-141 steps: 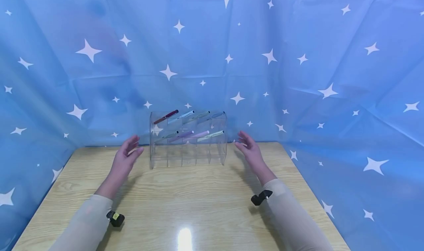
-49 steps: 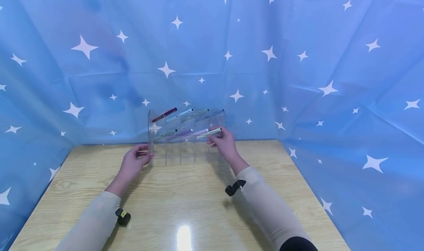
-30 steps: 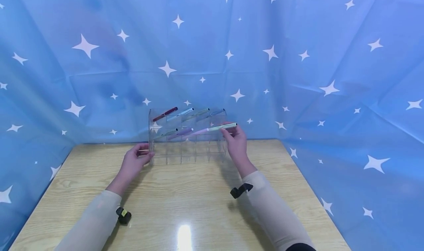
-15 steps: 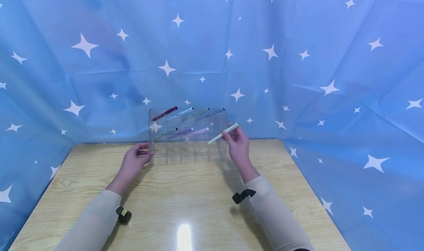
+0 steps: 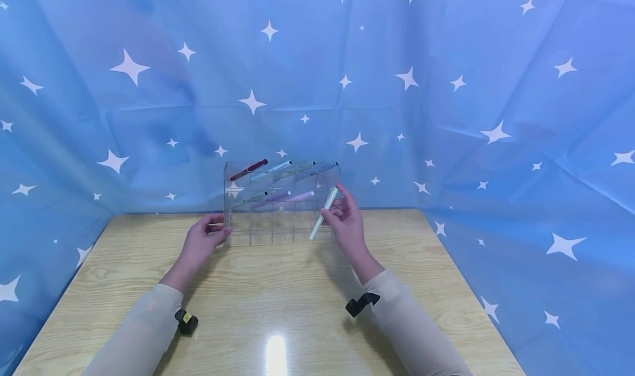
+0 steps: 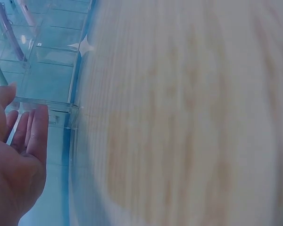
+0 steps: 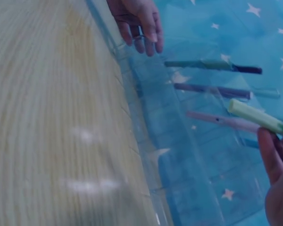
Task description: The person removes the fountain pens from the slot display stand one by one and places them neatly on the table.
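Faintly outlined rack (image 5: 272, 226), right grip (image 5: 349, 225) pinching greenish-looking pen (image 5: 329, 200)

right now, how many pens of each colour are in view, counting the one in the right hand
Red: 1, dark red pen
Blue: 2, light blue pen and darker blue pen
Green: 3, upper-row green pen, lower-row green pen and pale green pen in the right hand
Purple: 2, purple pen and lilac pen
Total: 8 pens
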The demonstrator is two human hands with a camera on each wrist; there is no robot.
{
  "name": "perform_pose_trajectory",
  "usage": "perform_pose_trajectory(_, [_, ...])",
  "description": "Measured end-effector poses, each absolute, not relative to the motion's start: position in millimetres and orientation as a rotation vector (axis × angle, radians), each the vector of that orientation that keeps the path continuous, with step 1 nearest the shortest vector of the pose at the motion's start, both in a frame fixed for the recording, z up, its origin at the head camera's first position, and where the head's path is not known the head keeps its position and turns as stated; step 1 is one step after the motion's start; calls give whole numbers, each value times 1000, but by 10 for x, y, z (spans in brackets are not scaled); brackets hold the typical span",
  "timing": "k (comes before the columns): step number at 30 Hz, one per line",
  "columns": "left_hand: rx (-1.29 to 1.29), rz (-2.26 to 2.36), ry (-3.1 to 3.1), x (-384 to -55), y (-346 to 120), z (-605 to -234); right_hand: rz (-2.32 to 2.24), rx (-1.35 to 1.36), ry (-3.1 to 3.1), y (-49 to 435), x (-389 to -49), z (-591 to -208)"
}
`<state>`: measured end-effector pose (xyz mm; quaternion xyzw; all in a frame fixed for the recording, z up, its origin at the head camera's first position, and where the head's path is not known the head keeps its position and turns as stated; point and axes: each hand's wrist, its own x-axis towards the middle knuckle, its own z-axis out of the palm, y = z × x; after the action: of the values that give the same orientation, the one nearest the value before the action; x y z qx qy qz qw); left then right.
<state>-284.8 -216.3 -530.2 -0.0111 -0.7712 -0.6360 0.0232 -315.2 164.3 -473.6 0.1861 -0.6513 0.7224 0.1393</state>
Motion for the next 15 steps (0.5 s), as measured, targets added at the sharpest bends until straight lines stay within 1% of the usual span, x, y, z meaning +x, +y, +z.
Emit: perform_pose_trajectory(15, [-45,-1958,-2396,-2863,-2182,-5328,2108,623,-2029,1400,-2966,-4803])
